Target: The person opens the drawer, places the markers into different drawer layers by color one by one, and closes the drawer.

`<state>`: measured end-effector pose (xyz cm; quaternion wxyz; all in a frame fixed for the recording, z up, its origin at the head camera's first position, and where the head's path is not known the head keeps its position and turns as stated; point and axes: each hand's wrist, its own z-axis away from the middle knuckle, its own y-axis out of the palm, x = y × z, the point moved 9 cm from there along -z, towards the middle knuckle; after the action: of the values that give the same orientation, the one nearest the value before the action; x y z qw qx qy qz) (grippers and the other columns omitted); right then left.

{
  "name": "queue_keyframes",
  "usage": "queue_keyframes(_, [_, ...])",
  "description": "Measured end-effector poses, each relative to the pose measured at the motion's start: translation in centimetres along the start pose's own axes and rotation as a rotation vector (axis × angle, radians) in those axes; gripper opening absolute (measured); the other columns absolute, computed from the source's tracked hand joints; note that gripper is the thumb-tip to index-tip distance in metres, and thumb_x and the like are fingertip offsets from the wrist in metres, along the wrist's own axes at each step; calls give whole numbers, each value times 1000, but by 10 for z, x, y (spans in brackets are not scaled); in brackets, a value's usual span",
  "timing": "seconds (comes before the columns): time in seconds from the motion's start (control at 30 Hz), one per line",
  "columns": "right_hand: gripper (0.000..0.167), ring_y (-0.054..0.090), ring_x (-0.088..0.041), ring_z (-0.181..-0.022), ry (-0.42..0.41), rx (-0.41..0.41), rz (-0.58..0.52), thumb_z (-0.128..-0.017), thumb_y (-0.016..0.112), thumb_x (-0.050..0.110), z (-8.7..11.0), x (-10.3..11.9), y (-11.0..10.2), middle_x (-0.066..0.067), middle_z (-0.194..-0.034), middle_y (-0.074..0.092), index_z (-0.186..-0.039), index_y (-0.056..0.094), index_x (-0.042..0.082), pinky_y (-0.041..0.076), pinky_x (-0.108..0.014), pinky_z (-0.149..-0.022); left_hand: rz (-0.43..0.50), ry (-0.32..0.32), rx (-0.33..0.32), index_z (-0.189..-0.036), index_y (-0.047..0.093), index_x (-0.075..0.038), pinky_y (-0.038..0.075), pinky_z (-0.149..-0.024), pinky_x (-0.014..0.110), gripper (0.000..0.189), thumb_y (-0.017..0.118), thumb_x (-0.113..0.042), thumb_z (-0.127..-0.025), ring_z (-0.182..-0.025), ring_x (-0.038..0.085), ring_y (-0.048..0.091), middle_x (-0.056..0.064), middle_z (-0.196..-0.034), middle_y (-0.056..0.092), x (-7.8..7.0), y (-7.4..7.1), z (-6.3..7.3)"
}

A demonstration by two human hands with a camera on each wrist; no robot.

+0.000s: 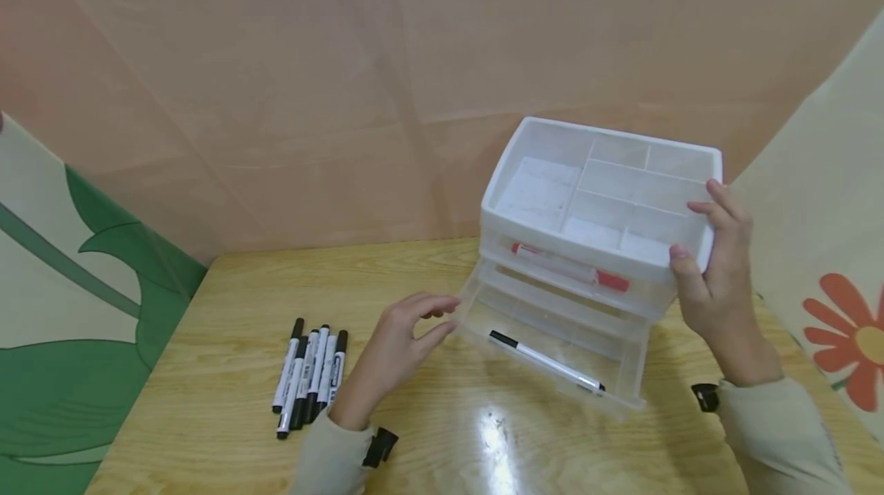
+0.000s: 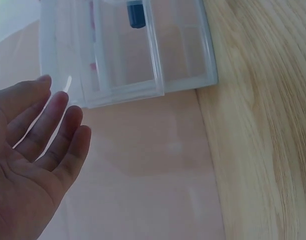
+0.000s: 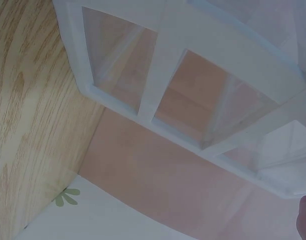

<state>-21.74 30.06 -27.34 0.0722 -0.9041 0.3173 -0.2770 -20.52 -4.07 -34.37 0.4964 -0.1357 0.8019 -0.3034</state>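
Observation:
A white plastic drawer organizer (image 1: 601,242) with a divided top tray stands at the right, its front turned toward me. My right hand (image 1: 721,272) grips its top right corner, thumb at the front and fingers over the rim; only a bit of that hand shows in the right wrist view. A clear lower drawer (image 1: 476,288) is pulled out, with a black-capped white marker (image 1: 549,361) lying in it. Through the closed drawer above, a red marker (image 1: 569,266) shows. My left hand (image 1: 400,345) is beside the open drawer's left corner, fingers loosely bent and holding nothing.
Several black-capped white markers (image 1: 311,372) lie in a group on the wooden table (image 1: 242,295), left of my left hand. A plain pinkish backdrop (image 1: 311,96) hangs behind the table. A sheet with a printed red flower (image 1: 856,341) is at the right.

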Motion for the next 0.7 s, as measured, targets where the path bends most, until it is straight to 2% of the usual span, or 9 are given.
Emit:
queue_keyframes(0.2, [60,28,-21,-147,5,8,6,-95,50,33,2,-5,1,-29,-151,32,-126,42,-18,24,-20,-116,-13,-9,-6,-120,69,-9,58,-90,34,29,71,-13,-91,-102,18,65,3,-115,72,6,-3,5])
queue_keyframes(0.47, [65,30,-22,-145,-14,-14,9,-95,50,39,0,1,0,-32,-149,33,-125,42,-19,24,-19,-116,-19,-38,-14,-119,69,-10,57,-90,31,30,73,-13,-89,-102,19,66,4,-114,72,13,-7,13])
queue_keyframes(0.7, [68,30,-23,-145,-20,-19,7,-96,50,42,0,3,0,-34,-148,34,-124,42,-19,23,-20,-117,-19,-59,-18,-119,69,-11,58,-90,35,31,74,-14,-88,-102,23,67,5,-113,72,19,-9,19])
